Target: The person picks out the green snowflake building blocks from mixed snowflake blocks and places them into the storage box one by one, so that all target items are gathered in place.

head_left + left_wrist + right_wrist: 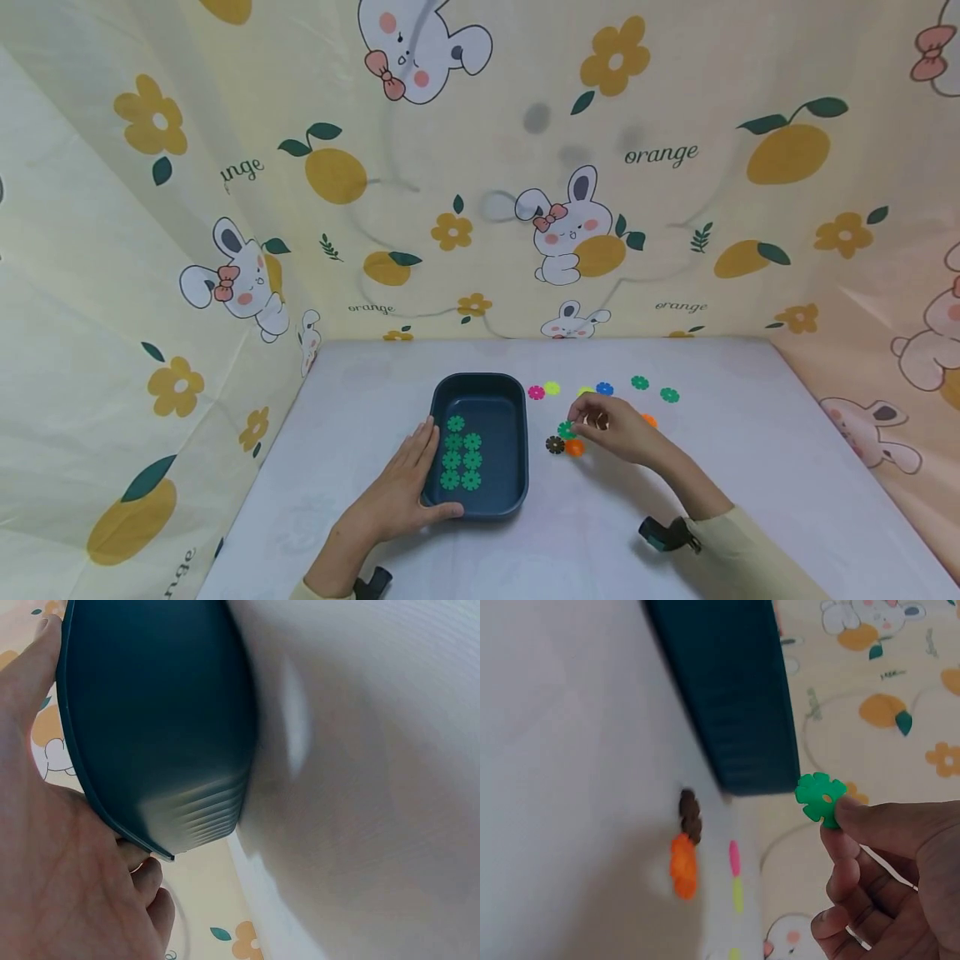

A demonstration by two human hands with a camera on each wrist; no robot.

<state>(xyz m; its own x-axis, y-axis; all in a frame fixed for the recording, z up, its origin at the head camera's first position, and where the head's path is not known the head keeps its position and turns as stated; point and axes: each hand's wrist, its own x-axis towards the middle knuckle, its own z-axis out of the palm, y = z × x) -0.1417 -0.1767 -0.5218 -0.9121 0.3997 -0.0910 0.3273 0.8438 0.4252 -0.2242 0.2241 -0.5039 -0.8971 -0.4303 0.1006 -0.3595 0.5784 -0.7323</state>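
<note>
A dark blue tray (489, 392) stands on the table, with several green notched plastic discs (472, 459) lying in its left half. Along the tray's left rim rests my left hand (401, 487), fingers straight and thumb spread over the near corner. In the left wrist view, the hand (75, 877) touches the rim beside the tray's outer wall (165, 712). Between thumb and fingertip, my right hand (618, 429) pinches one green notched disc (819, 798), held above the table to the right of the tray. A brown disc (555, 445) and an orange disc (574, 448) lie just below it.
Loose discs lie right of the tray: pink (536, 392), yellow (552, 388), blue (604, 389), green (640, 382) and another green disc (670, 395). An orange disc (649, 422) is partly hidden behind the right hand. A patterned cloth (480, 167) hangs behind the white table (360, 375).
</note>
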